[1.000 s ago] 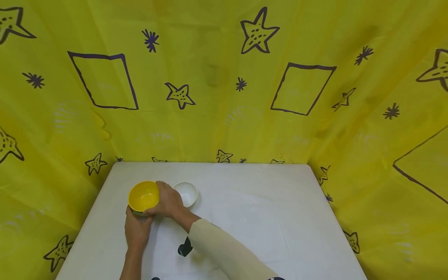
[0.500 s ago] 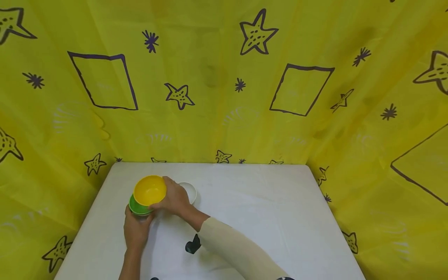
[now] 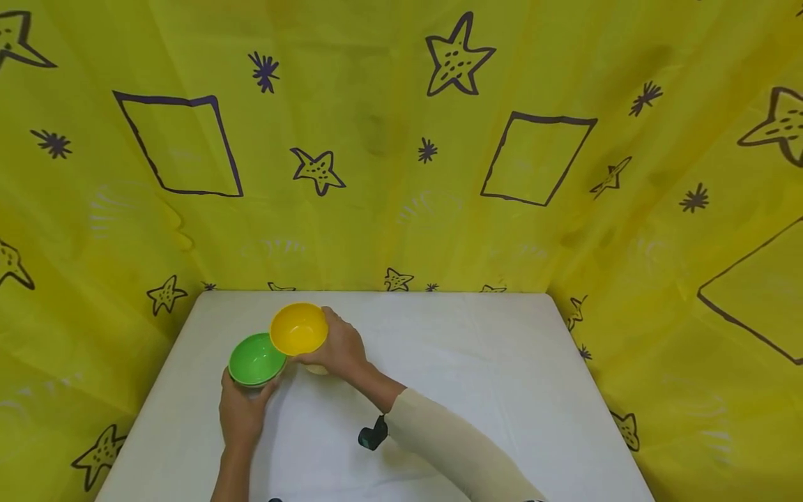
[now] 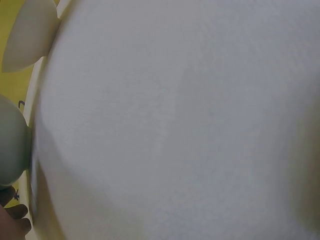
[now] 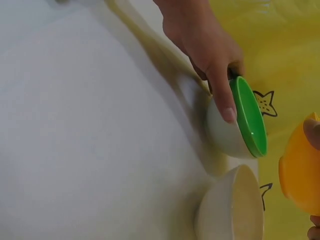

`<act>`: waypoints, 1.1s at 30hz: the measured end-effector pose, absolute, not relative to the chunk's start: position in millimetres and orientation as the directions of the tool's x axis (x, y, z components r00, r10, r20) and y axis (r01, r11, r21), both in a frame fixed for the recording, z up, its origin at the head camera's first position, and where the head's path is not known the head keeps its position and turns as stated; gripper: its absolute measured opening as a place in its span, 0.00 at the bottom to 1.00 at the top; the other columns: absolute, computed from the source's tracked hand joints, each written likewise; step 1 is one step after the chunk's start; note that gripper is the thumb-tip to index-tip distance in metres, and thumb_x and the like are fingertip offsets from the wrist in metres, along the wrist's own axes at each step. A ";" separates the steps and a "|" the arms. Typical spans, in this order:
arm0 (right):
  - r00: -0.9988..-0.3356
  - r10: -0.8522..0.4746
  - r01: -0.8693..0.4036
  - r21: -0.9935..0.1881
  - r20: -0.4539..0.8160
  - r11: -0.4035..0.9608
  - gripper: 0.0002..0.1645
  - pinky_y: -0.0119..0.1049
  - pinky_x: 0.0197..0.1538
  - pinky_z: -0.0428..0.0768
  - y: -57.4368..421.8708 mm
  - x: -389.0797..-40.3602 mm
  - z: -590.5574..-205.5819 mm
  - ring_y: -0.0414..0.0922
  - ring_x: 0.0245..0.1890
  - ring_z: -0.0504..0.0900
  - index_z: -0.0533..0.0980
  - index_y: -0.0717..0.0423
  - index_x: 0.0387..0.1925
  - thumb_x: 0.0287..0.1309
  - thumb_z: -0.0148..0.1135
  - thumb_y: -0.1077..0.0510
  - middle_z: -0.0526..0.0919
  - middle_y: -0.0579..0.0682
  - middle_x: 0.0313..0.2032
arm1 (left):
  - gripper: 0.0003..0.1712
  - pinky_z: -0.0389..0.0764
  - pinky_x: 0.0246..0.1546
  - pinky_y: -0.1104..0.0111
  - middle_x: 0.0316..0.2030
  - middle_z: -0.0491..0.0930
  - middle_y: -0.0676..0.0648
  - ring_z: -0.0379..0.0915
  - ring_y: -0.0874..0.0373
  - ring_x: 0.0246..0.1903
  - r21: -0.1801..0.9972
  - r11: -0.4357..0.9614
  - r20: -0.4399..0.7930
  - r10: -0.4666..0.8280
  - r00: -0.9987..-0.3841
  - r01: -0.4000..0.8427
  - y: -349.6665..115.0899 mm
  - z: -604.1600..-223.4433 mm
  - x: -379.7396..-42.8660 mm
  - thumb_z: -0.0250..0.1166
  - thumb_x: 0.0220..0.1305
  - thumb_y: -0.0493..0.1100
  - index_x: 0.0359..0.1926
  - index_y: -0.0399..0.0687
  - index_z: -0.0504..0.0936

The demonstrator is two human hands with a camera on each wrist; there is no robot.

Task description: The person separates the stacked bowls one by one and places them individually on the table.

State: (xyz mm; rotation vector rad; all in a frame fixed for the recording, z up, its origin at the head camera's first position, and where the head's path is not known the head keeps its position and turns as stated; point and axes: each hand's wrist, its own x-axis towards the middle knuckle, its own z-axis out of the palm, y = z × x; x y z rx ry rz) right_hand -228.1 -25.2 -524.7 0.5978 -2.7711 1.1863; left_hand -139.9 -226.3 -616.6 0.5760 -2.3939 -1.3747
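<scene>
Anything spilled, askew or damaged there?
Nothing stands out. The left hand grips a pale bowl, the green bowl apparently nested inside; the right hand holds the yellow bowl. The white bowl stands upright on the table. No spill or crack shows.

Right of the cream sleeve, the flat white table left passage; leftward, the round yellow bowl, round green bowl and round white bowl obstructed.

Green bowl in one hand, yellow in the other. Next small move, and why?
Probably have the right hand ease the yellow bowl rightward before lowering it. In the head view its rim overlaps the edge of the green bowl in the left hand, and the right wrist view shows a white bowl close by, so lowering here might bump either.
</scene>
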 end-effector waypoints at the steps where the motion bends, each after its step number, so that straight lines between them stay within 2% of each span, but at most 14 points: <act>1: -0.928 -0.314 -0.363 -0.687 0.203 0.629 0.57 0.31 0.47 0.81 -22.5 -228.3 -523.6 0.43 0.47 0.83 0.69 0.55 0.70 0.42 0.87 0.39 0.84 0.48 0.52 | 0.61 0.60 0.71 0.35 0.73 0.62 0.25 0.57 0.27 0.73 0.870 0.457 0.075 -0.494 -0.866 -0.186 -226.6 -616.9 -140.0 0.82 0.58 0.41 0.80 0.32 0.51; 14: -0.967 -0.175 -0.254 -0.736 0.185 0.627 0.60 0.41 0.54 0.84 26.2 -229.7 -524.1 0.46 0.52 0.84 0.69 0.53 0.72 0.40 0.88 0.39 0.85 0.49 0.57 | 0.60 0.60 0.71 0.34 0.73 0.62 0.24 0.56 0.26 0.73 0.872 0.448 0.064 -0.499 -0.864 -0.194 -224.5 -614.2 -139.0 0.80 0.59 0.40 0.80 0.32 0.50; 23: -0.978 -0.099 -0.205 -0.756 0.184 0.622 0.60 0.46 0.56 0.83 59.6 -230.4 -534.3 0.49 0.54 0.84 0.70 0.55 0.71 0.38 0.89 0.41 0.85 0.52 0.58 | 0.61 0.59 0.71 0.34 0.74 0.61 0.25 0.56 0.26 0.73 0.878 0.448 0.086 -0.492 -0.866 -0.167 -223.6 -612.6 -136.5 0.80 0.59 0.40 0.81 0.34 0.50; 28: -0.979 -0.061 -0.189 -0.770 0.193 0.609 0.59 0.52 0.58 0.83 75.5 -225.6 -539.6 0.54 0.54 0.84 0.70 0.58 0.70 0.38 0.90 0.44 0.85 0.56 0.57 | 0.60 0.58 0.72 0.35 0.74 0.61 0.25 0.55 0.27 0.74 0.884 0.436 0.077 -0.489 -0.869 -0.167 -222.8 -612.4 -136.6 0.80 0.59 0.40 0.81 0.34 0.50; 33: -0.986 -0.047 -0.154 -0.780 0.158 0.606 0.57 0.53 0.61 0.81 84.5 -221.9 -547.9 0.53 0.56 0.83 0.71 0.57 0.69 0.39 0.89 0.44 0.85 0.55 0.58 | 0.61 0.59 0.71 0.33 0.74 0.62 0.25 0.56 0.27 0.73 0.882 0.435 0.069 -0.498 -0.865 -0.180 -223.8 -612.8 -138.7 0.81 0.59 0.42 0.81 0.35 0.50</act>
